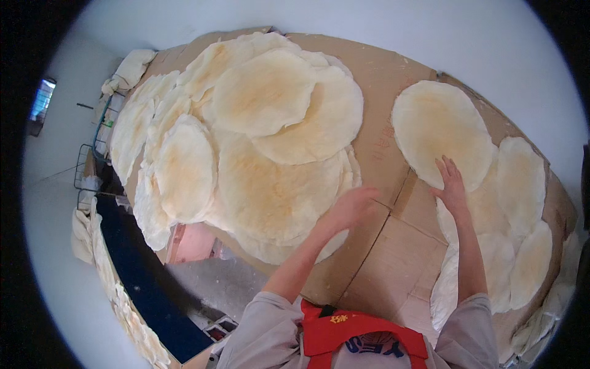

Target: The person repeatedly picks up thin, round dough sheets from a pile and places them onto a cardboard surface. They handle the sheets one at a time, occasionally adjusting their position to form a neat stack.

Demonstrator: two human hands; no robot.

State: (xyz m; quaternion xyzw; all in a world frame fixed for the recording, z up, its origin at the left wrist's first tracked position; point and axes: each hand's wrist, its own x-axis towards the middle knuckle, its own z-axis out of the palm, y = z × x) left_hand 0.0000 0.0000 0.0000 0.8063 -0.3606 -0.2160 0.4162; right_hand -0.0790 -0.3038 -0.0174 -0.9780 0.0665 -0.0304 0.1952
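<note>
My right hand (pixel 453 189), fingers spread, is over the lower edge of a large round flatbread (pixel 437 126) at the right; I cannot tell whether it touches. My left hand (pixel 354 208) is slightly blurred, with its fingers stretched out to the right and nothing visible in them. It is over the right edge of a big pile of thin, pale flatbreads (pixel 276 190) with light brown patches. On top of that pile, one round flatbread (pixel 264 92) overlaps another flatbread (pixel 332 126).
Flattened brown cardboard (pixel 375 252) lies under the breads. More flatbreads (pixel 519 184) overlap at the far right. A dark blue panel (pixel 138 277) and a metal rack (pixel 92 160) stand at the left, with more breads along the panel's outer side. A white wall (pixel 430 31) rises behind.
</note>
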